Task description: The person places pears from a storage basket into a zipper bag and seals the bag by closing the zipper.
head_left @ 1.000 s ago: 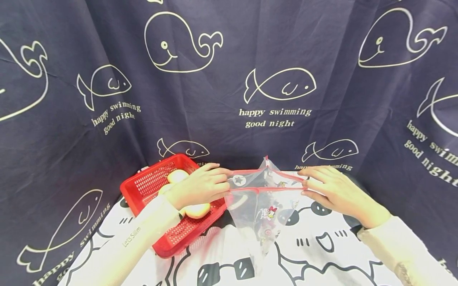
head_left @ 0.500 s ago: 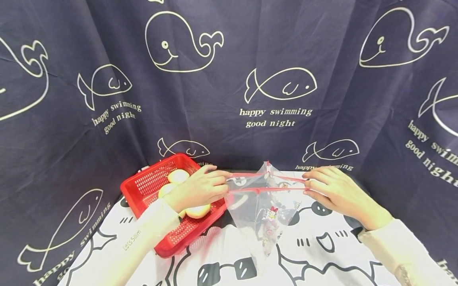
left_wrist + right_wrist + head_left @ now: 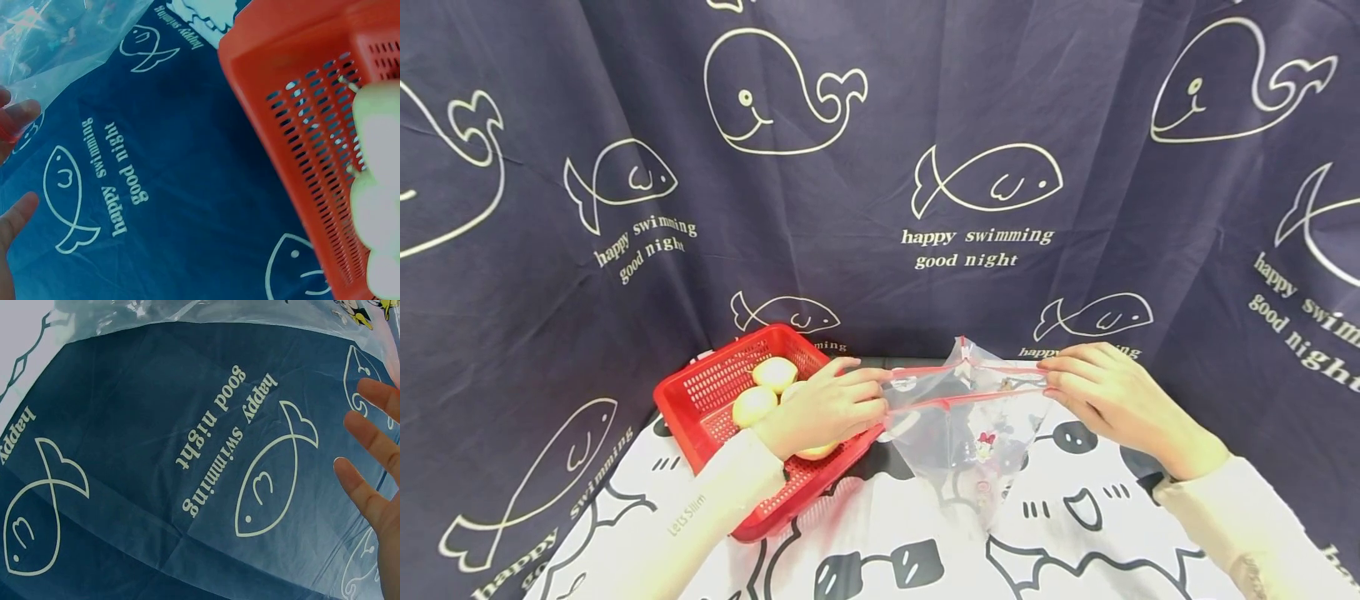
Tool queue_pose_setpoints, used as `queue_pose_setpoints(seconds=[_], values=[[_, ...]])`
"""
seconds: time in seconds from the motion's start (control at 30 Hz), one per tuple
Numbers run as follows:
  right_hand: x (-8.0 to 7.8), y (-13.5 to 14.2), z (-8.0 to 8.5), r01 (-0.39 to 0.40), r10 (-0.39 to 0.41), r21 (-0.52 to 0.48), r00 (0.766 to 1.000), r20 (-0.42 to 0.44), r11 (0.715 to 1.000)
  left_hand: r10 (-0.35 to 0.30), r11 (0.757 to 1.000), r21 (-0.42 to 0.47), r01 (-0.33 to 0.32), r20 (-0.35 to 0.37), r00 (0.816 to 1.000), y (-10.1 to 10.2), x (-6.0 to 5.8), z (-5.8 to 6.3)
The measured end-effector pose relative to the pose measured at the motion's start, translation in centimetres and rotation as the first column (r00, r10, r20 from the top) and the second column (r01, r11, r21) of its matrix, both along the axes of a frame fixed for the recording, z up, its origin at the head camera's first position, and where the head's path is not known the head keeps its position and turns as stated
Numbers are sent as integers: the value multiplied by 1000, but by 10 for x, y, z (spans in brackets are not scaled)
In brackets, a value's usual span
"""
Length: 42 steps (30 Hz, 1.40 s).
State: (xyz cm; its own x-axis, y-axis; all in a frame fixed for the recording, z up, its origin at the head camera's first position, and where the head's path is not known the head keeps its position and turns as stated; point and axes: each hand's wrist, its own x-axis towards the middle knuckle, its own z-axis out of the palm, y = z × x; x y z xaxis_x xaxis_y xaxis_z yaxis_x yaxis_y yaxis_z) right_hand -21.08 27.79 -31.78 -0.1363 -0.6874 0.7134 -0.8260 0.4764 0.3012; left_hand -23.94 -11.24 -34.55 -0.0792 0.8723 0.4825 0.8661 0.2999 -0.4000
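Observation:
A clear plastic zip bag (image 3: 951, 454) with red strips along its mouth and small cartoon prints hangs between my two hands. My left hand (image 3: 823, 410) pinches the left end of the mouth, partly above a red basket. At the other end, the right hand (image 3: 1112, 400) grips the bag's right corner between thumb and fingers. The two red strips stand apart, so the mouth gapes a little. In the left wrist view, the bag (image 3: 75, 44) runs off the upper left from the fingertips. Several fingers of the right hand (image 3: 381, 444) are spread in the right wrist view.
The red perforated basket (image 3: 700, 387) stands tilted on the left, holding several pale yellow fruits (image 3: 755, 406) with stems. A white cartoon-print cloth (image 3: 880, 533) covers the table. Dark blue curtain (image 3: 865, 208) with whale and fish drawings surrounds the back and sides.
The left hand has shifted slightly right, uncovering more of the fruit. The bag's lower end has swung right, and its mouth is a bit to the right too.

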Motion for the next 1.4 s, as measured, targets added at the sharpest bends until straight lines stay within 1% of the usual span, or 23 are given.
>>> queue_pose_setpoints(seconds=[0.1,0.17,0.33,0.4,0.63,0.9,1.0,1.13,1.2,1.3,1.4], values=[[1,0,2,-7,7,-3,1000,3,1000,3,1000,-4,-3,52,999,2,1,-6],[2,0,3,-8,8,-5,1000,6,1000,7,1000,-10,-6,64,998,3,2,-11],[3,0,3,-3,3,-11,1000,9,1000,30,999,-12,-30,31,999,10,1,-23],[3,0,2,1,-1,-7,1000,7,1000,41,999,-11,-41,29,999,13,1,-27],[4,0,0,7,-6,17,1000,-24,1000,74,997,-16,-74,9,997,20,4,-35],[4,-3,-2,-11,12,28,999,-30,1000,83,997,-14,-82,34,996,25,2,-45],[5,-5,-2,-18,20,52,999,-34,998,78,997,-16,-77,76,994,27,2,-47],[6,-10,-3,-34,38,68,998,-49,997,82,996,-29,-78,143,986,27,3,-50],[5,-12,-3,-49,53,68,997,-55,996,93,995,-44,-87,156,983,27,3,-51],[4,-16,-5,-65,69,71,996,-58,995,106,993,-60,-98,145,984,28,5,-52],[2,-18,-9,-66,71,91,996,-47,994,108,993,-63,-102,109,988,29,7,-55]])
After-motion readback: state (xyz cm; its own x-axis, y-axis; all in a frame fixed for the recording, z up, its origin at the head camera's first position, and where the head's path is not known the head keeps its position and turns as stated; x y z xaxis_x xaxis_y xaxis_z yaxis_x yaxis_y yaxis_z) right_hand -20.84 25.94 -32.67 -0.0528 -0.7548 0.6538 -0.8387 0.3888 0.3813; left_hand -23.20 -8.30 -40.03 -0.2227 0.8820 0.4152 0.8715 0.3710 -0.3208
